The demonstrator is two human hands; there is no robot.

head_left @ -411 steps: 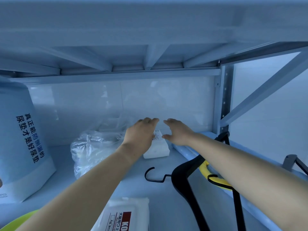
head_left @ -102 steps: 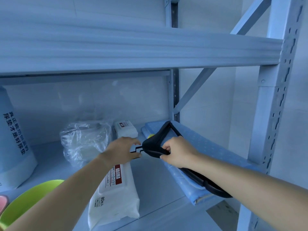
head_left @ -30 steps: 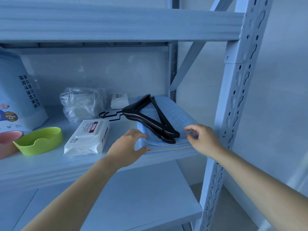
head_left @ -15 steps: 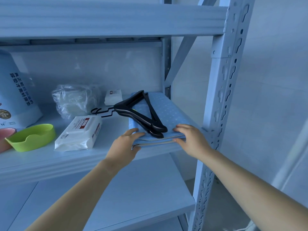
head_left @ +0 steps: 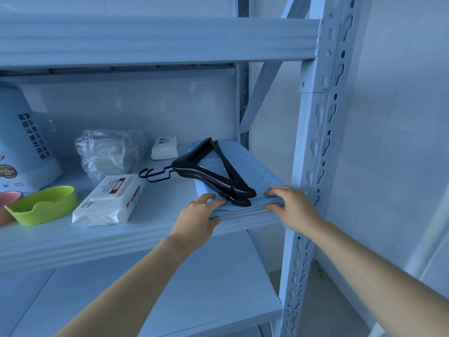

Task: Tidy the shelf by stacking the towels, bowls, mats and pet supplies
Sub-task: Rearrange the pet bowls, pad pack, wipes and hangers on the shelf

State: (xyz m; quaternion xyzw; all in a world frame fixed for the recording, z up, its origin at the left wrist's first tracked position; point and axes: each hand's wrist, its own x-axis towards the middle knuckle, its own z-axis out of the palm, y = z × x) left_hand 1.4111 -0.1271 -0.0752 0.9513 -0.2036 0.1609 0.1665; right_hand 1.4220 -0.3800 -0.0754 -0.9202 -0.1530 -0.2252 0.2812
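Note:
A folded blue dotted mat [head_left: 252,171] lies at the right end of the middle shelf [head_left: 121,239], its front edge at the shelf lip. Black hangers [head_left: 213,176] lie stacked on top of it, hooks pointing left. My left hand [head_left: 196,215] grips the mat's front left corner, thumb under and fingers on top. My right hand [head_left: 291,205] grips the front right corner the same way. Left of the mat lie a white wipes pack [head_left: 109,200], a green bowl [head_left: 41,205] and a pink bowl [head_left: 7,200].
A crumpled clear plastic bag [head_left: 107,152] and a small white packet [head_left: 165,148] sit at the back. A large blue pet-pad bag [head_left: 24,142] stands at far left. The perforated shelf post [head_left: 313,166] rises just right of my right hand. A lower shelf [head_left: 194,288] runs beneath.
Both hands have closed onto the mat's front corners; a second ago they hovered just short of it. The hangers stay lying on the mat.

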